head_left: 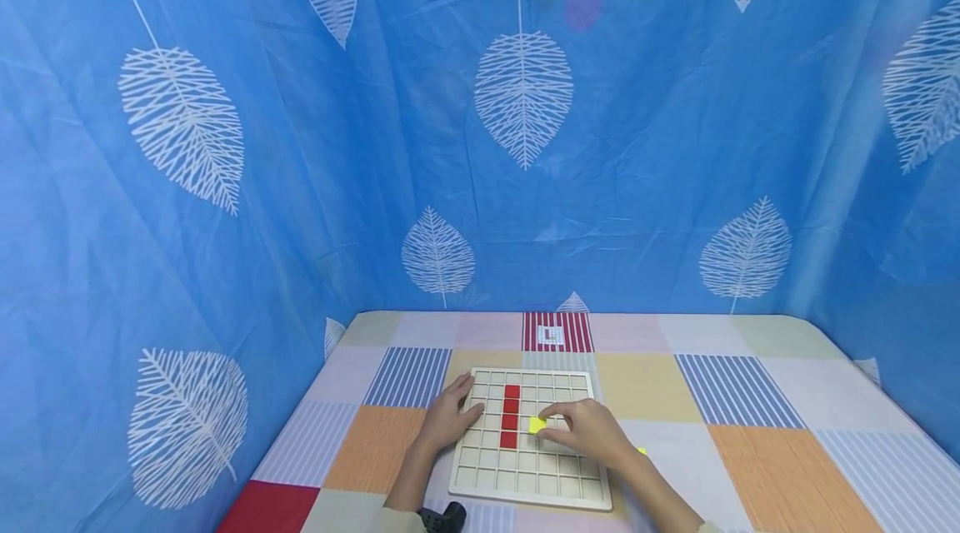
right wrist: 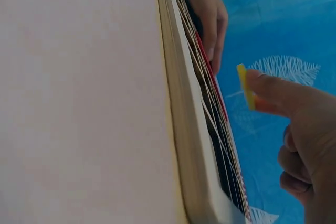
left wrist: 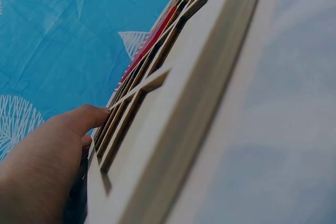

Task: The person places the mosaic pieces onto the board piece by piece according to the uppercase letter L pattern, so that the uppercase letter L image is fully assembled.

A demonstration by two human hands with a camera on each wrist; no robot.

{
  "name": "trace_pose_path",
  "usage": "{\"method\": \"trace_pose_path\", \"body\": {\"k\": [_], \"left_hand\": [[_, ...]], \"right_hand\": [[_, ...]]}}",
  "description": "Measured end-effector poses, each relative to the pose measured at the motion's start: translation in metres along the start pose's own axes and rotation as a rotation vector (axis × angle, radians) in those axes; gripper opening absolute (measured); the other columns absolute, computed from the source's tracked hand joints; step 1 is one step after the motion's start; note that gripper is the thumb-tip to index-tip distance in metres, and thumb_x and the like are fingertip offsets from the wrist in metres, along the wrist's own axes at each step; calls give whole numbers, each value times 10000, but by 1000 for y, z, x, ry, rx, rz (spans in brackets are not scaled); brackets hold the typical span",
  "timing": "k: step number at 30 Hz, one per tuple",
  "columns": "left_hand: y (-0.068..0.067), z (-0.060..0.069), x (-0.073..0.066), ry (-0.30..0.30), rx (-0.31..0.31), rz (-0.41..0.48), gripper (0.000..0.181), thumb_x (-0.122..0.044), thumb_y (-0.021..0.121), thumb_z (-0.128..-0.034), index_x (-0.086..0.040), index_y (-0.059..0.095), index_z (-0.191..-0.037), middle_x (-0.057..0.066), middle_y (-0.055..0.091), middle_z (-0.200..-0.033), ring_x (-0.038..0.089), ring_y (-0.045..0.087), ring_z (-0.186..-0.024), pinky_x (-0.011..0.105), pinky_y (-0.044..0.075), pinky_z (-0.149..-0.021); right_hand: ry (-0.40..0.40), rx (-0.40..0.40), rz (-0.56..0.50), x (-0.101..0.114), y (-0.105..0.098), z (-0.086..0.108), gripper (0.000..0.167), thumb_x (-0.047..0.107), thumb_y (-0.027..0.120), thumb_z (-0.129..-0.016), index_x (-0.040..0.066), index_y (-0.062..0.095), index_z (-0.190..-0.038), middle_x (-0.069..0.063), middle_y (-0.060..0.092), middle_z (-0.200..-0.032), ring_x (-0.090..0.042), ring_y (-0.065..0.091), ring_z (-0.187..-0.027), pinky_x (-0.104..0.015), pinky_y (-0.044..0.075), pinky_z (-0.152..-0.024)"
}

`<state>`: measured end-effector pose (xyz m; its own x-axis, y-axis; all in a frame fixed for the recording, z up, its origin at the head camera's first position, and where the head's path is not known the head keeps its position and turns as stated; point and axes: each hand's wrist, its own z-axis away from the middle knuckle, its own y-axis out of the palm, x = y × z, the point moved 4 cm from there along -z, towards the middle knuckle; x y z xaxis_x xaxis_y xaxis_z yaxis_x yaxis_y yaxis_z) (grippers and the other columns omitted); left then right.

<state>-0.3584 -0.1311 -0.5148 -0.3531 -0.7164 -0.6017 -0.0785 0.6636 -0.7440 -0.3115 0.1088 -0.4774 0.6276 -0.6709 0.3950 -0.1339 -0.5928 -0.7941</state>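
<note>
A pale wooden board [head_left: 487, 479] with a grid of square cells lies on the patterned cloth. Several red square tiles [head_left: 510, 422] form a column in its cells. My left hand [head_left: 447, 415] rests at the board's left edge; in the left wrist view the thumb [left wrist: 94, 116] lies on the rim. Over the cells right of the red column, my right hand [head_left: 592, 430] pinches a yellow square tile [head_left: 536, 425] between thumb and index finger. The right wrist view shows this yellow tile [right wrist: 245, 87] raised above the board, its other fingers curled in.
A bit of another yellow piece [head_left: 641, 450] shows beside the right wrist, mostly hidden by the arm. The patchwork cloth [head_left: 637, 391] covers the table. Blue leaf-print curtains [head_left: 600, 183] hang at the back and sides. A black device [head_left: 446, 518] sits at the left wrist.
</note>
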Motion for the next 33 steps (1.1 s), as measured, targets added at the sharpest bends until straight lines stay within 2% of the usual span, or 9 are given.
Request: {"method": "trace_pose_path", "body": {"k": [7, 10, 14, 20, 29, 33], "left_hand": [[0, 0, 0, -9, -4, 7, 582, -293, 611, -854, 39, 475, -1313, 162, 420, -1392, 343, 367, -1285, 466, 321, -1039], [-1, 0, -1, -9, -7, 8, 582, -293, 610, -854, 39, 475, -1313, 162, 421, -1391, 344, 368, -1284, 465, 323, -1038], [-1, 0, -1, -10, -6, 11, 584, -292, 607, -858, 37, 467, -1320, 162, 415, -1395, 344, 364, -1287, 465, 323, -1039], [0, 1, 0, -9, -5, 13, 588, -295, 605, -859, 39, 463, -1322, 167, 413, -1395, 349, 364, -1285, 467, 322, -1039], [-1, 1, 0, 10, -10, 26, 584, -284, 607, -860, 48, 462, -1319, 177, 415, -1390, 360, 367, -1280, 477, 325, -1034], [-1, 1, 0, 12, -7, 24, 582, -286, 606, -863, 44, 462, -1321, 172, 415, -1392, 355, 367, -1282, 471, 325, -1036]], "right_hand": [[16, 109, -8, 4, 15, -1, 227, 389, 714, -773, 203, 729, -902, 193, 348, -487, 37, 269, -464, -171, 304, -442], [19, 108, -2, 3, 18, -1, 230, 409, 713, -766, 220, 732, -896, 203, 361, -487, 31, 276, -463, -195, 354, -502], [10, 108, 2, 3, 21, -1, 236, 425, 716, -755, 230, 732, -888, 212, 375, -498, 31, 288, -471, -194, 360, -507], [19, 127, -11, 3, 23, -1, 268, 450, 700, -761, 225, 731, -904, 222, 422, -545, 23, 329, -493, -186, 353, -493], [20, 130, -34, 6, 28, -1, 325, 500, 666, -766, 227, 724, -933, 203, 383, -509, 32, 302, -481, -159, 311, -441], [25, 102, -40, 6, 23, 0, 324, 486, 680, -762, 217, 726, -937, 190, 350, -487, 31, 269, -460, -165, 290, -414]]}}
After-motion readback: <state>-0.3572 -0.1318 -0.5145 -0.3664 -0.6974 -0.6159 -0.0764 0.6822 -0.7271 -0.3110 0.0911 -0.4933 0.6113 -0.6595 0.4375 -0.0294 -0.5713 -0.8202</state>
